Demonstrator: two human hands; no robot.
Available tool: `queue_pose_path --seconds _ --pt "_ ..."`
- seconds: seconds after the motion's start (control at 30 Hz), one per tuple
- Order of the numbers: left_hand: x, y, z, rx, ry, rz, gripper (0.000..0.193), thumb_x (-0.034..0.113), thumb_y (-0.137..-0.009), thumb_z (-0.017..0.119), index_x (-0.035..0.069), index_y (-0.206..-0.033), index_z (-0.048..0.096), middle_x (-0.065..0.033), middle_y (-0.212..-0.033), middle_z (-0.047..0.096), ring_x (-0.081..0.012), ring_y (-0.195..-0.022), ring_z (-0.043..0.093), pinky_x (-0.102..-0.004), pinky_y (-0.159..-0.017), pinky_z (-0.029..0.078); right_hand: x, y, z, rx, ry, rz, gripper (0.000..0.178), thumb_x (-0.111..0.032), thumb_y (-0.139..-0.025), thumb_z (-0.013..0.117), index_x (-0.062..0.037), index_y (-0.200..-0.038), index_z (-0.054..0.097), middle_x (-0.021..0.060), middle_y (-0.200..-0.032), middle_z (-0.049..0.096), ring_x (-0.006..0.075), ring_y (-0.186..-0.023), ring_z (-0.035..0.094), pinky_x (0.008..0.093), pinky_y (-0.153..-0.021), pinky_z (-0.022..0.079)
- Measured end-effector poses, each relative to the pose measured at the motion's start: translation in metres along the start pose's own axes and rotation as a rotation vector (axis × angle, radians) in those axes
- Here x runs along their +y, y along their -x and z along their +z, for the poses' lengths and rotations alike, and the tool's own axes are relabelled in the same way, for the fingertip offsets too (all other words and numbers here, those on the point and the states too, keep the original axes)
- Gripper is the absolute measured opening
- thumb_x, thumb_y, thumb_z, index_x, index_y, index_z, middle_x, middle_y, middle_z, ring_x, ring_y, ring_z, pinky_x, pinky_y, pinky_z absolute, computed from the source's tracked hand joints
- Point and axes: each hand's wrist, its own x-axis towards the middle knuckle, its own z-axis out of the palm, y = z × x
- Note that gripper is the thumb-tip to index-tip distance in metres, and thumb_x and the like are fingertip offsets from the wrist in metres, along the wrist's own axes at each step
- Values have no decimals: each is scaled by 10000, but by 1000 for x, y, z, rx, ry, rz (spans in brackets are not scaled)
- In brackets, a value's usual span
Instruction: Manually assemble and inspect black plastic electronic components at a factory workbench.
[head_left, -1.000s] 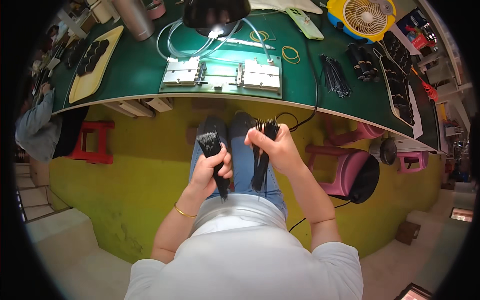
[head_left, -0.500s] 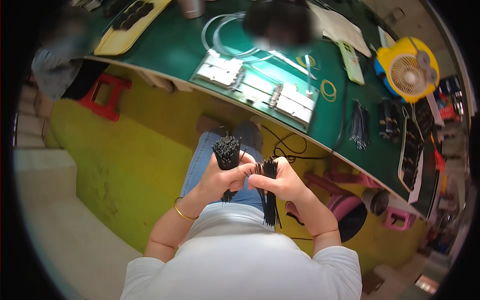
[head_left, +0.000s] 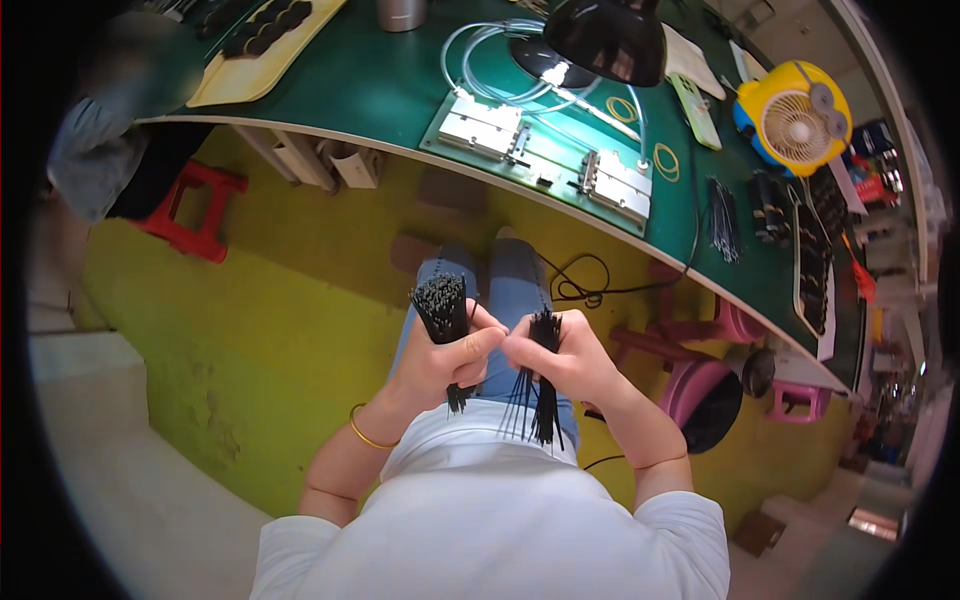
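Note:
My left hand [head_left: 452, 355] is closed around a thick bundle of thin black wires [head_left: 440, 305], whose lighter tips face up over the thumb. Its lower ends poke out below the fingers. My right hand [head_left: 582, 362] grips a slimmer bundle of the same black wires [head_left: 546, 405]. Several strands of that bundle splay apart toward my left below the thumb. Thumb and fingertips of both hands meet between the two bundles, above my lap. Whatever is pinched at that meeting point is too small to make out.
Ahead is a green table with a metal fixture [head_left: 480, 126], a black lamp [head_left: 610, 40], clear tubing, a yellow fan [head_left: 800, 120] and more black wires [head_left: 722, 215]. A red stool [head_left: 195, 215] and another person are at the left. Pink stools [head_left: 700, 395] stand at the right.
My fingertips have drawn together between the bundles, and some strands in my right hand now fan out lower down. The whole view has shifted slightly, bringing the lamp into clearer sight.

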Motion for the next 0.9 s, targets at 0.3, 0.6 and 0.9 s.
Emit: queue_pose_path --seconds 0.3,0.6,0.9 --pt "0 20 -7 -66 -218 231 53 -12 -798 569 -31 -846 556 -4 -513 446 -49 -402 355 -196 -372 263 -18 21 35 76 -124 68 278 -232 -846 560 -12 -687 622 -9 -569 531 45 -498 454 191 -450 343" --pt "-1 33 -15 -40 -133 316 94 -29 -732 645 -2 -816 610 28 -551 483 -26 -480 422 -171 -430 329 -23 14 39 -103 -247 113 292 -249 -838 569 -16 -671 624 1 -567 531 39 -487 438 184 -442 330" --pt "-4 -1 11 14 -228 361 112 -58 -770 555 -18 -874 547 21 -480 386 -45 -385 314 -203 -369 251 -25 10 -7 -42 -190 78 281 -195 -816 564 7 -621 571 6 -526 493 60 -454 414 206 -417 299"
